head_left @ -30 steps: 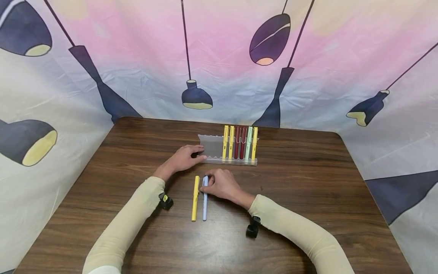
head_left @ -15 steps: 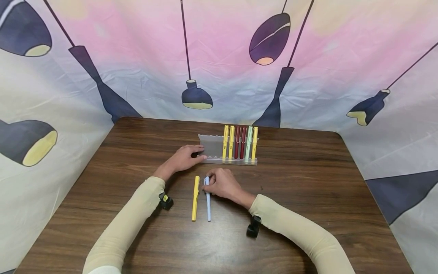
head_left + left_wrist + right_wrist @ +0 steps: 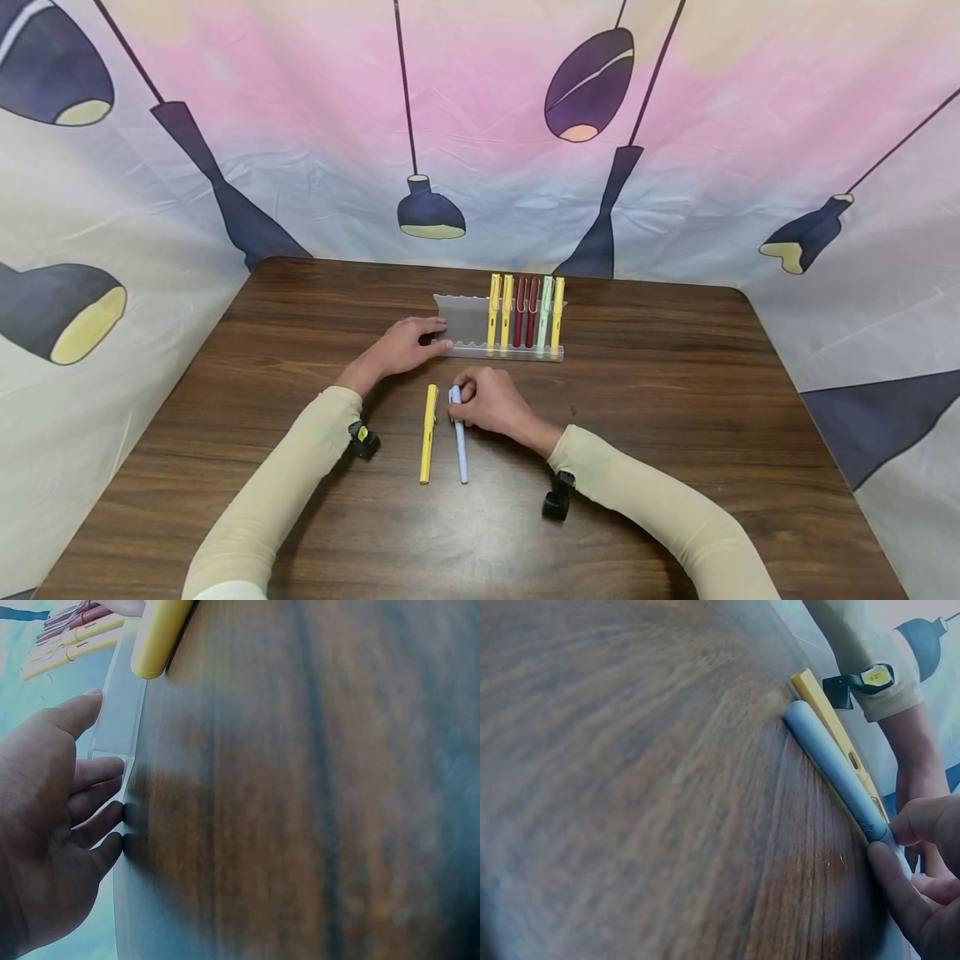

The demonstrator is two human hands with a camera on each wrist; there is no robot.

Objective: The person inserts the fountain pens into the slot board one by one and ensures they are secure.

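A clear pen stand [image 3: 463, 318] holds a row of capped pens toward its right end: several yellow ones, two dark red pens [image 3: 526, 325] and a mint green pen [image 3: 545, 312]. At its left end rests my left hand [image 3: 407, 344], thumb by the front lip and fingers loosely extended along the edge. My right hand [image 3: 492, 402] pinches a light blue pen [image 3: 461, 454] near its cap end between thumb and fingers. In the right wrist view this blue pen [image 3: 832, 761] slants beside a loose yellow pen [image 3: 829, 712]. The head view has the yellow pen [image 3: 427, 437] lying left of it.
The brown wooden table [image 3: 637, 517] has its back edge at a printed cloth backdrop [image 3: 495, 100] with hanging lamps. Small black cameras are strapped to both sleeved wrists, the left one [image 3: 364, 440] and the right one [image 3: 557, 497].
My right hand has shifted slightly right with the blue pen, widening the gap to the yellow pen; the blue pen's lower end has swung right. My left hand has stayed at the stand.
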